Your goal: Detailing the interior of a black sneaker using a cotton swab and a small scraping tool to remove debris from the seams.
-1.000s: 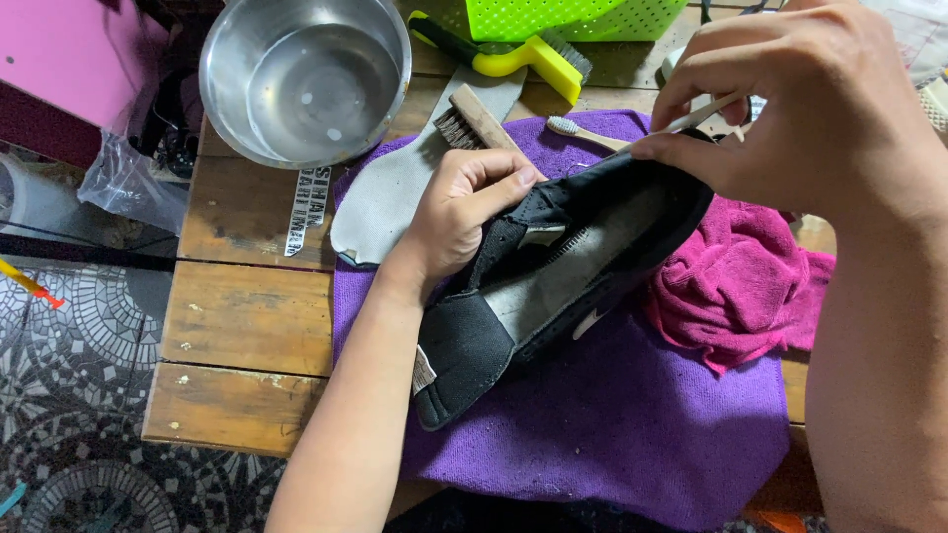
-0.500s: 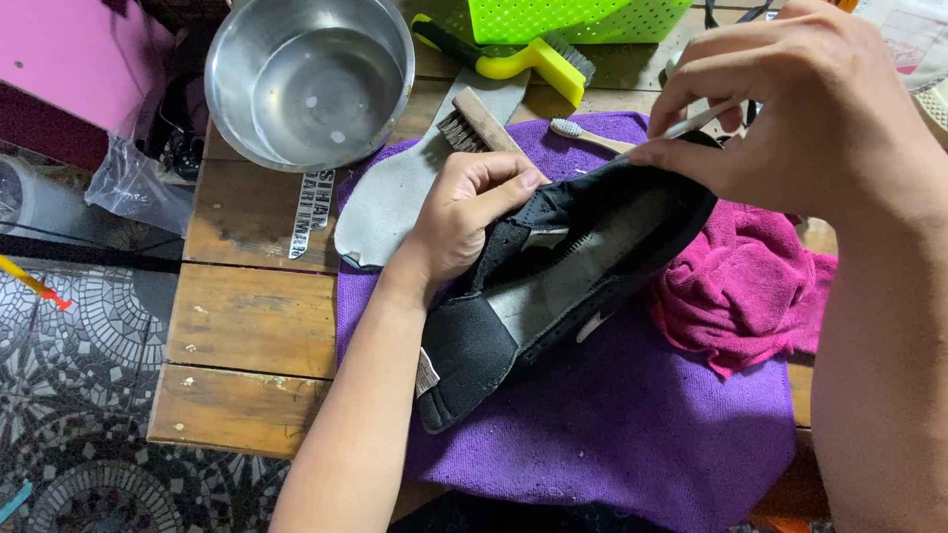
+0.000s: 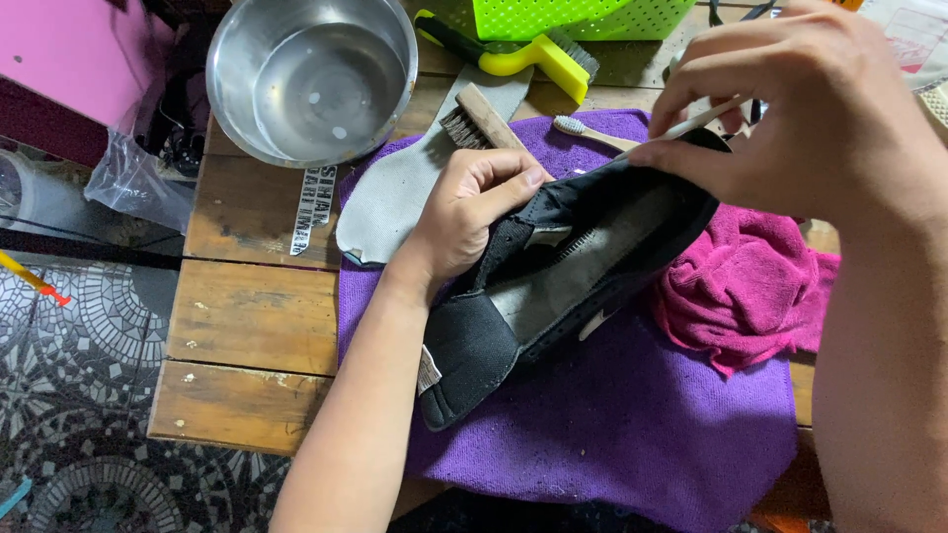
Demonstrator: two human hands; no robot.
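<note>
A black shoe (image 3: 553,286) lies tilted over a purple cloth (image 3: 632,424) on a wooden table (image 3: 252,316). My left hand (image 3: 469,212) grips the shoe's side near its opening. My right hand (image 3: 810,118) holds the far end of the shoe, with a thin white stick between its fingers. The shoe's grey inner lining shows through the opening. A grey insole (image 3: 395,197) rests flat to the left of the shoe, touching the cloth's edge.
A steel bowl (image 3: 311,74) holding a little water stands at the back left. A wooden brush (image 3: 479,118), a toothbrush (image 3: 583,130), a yellow-handled brush (image 3: 523,54) and a green basket (image 3: 583,15) lie behind. A crumpled magenta rag (image 3: 741,286) sits right of the shoe.
The view has shifted slightly. Both hands and the shoe keep nearly the same pose.
</note>
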